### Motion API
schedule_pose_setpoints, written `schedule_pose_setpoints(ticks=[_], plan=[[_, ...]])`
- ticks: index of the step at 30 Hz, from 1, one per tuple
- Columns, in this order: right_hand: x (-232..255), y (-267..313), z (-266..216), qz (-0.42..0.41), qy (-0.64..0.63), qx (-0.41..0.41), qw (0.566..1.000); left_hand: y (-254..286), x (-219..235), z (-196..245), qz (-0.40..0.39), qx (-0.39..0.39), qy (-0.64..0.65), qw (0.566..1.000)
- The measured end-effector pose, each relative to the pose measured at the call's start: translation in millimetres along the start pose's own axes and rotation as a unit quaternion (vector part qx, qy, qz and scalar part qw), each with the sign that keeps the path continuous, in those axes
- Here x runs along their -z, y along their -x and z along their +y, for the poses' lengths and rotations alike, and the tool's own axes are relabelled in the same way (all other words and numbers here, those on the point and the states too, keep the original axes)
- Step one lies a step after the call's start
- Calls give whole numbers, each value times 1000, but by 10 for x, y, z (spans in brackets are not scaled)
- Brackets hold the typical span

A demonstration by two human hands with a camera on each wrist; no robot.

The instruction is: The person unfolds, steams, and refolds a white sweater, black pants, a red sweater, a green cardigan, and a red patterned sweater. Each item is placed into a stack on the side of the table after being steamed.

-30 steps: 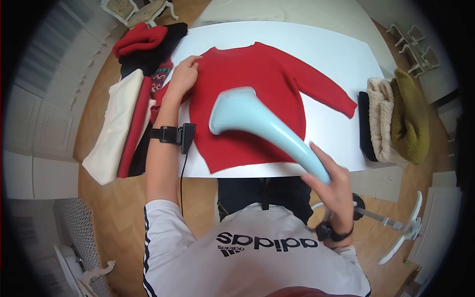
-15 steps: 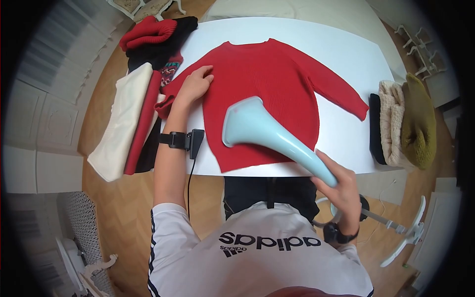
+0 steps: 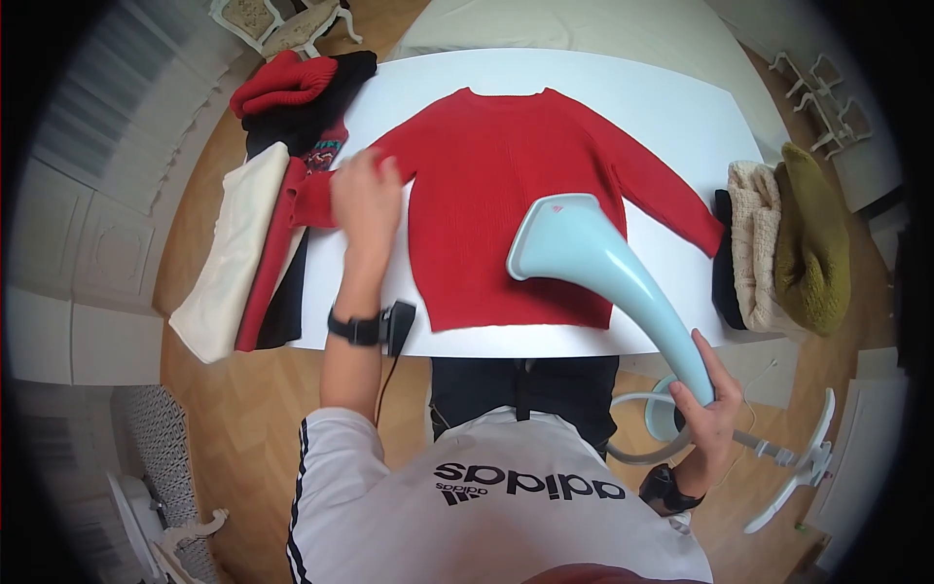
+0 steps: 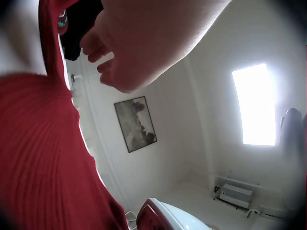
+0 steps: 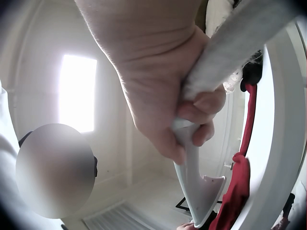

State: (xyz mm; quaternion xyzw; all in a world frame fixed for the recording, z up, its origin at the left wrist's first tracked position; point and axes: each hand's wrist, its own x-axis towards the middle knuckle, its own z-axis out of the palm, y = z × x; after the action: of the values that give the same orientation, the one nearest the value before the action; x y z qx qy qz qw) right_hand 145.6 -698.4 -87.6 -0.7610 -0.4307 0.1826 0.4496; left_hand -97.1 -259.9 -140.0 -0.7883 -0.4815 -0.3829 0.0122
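A red ribbed sweater [image 3: 467,253] lies spread on a white table, its right-hand sleeve stretched toward the clothes on that side. My right hand [image 3: 710,419] grips the handle of a light blue garment steamer [image 3: 623,273]; the wide head hangs over the sweater's lower right part. In the right wrist view my fingers wrap round the handle [image 5: 187,143], where a grey hose [image 5: 235,48] joins it. My left hand [image 3: 367,200], blurred, is over the sweater's left sleeve [image 3: 314,200]. Loosely bent fingers with nothing between them show in the left wrist view.
Left on the white table [image 3: 671,107] lie folded white [image 3: 233,253] and red garments, with a red-and-black knit pile [image 3: 302,92] behind. At the right edge sit a cream knit [image 3: 754,234] and an olive knit [image 3: 812,243]. The steamer's stand [image 3: 808,457] is on the floor.
My left hand has left the sweater's shoulder area for the left sleeve, which now lies further out. The steamer has swung right across the sweater, still in my right hand.
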Motion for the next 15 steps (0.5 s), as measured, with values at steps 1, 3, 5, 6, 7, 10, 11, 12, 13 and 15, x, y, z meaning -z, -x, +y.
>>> schedule_pose_setpoints(ticks=[1,3,5,6,7,10,11,12,13,15], plan=[[-12,-7,25,23,-6,1,1000,90,189,-46,-13,91,-17,996],[-14,-25,31,29,-18,-10,999,300,430,-357,-59,232,-38,970],[-34,-64,59,34,-29,-20,999,452,584,-591,-89,283,-44,954],[-58,-88,85,37,-34,-5,999,479,684,-596,-120,367,-2,922],[-77,-108,104,40,-39,10,998,485,736,-592,-149,447,41,881],[-104,-157,96,16,-45,3,999,522,541,-728,-73,390,201,896],[-122,-165,103,15,-45,5,999,456,475,-689,-79,382,182,903],[-153,-172,121,14,-52,11,998,402,415,-648,-77,381,182,903],[-175,-170,127,14,-59,16,998,350,355,-604,-67,377,180,906],[-191,-141,94,13,-66,13,998,261,292,-536,-37,334,165,927]])
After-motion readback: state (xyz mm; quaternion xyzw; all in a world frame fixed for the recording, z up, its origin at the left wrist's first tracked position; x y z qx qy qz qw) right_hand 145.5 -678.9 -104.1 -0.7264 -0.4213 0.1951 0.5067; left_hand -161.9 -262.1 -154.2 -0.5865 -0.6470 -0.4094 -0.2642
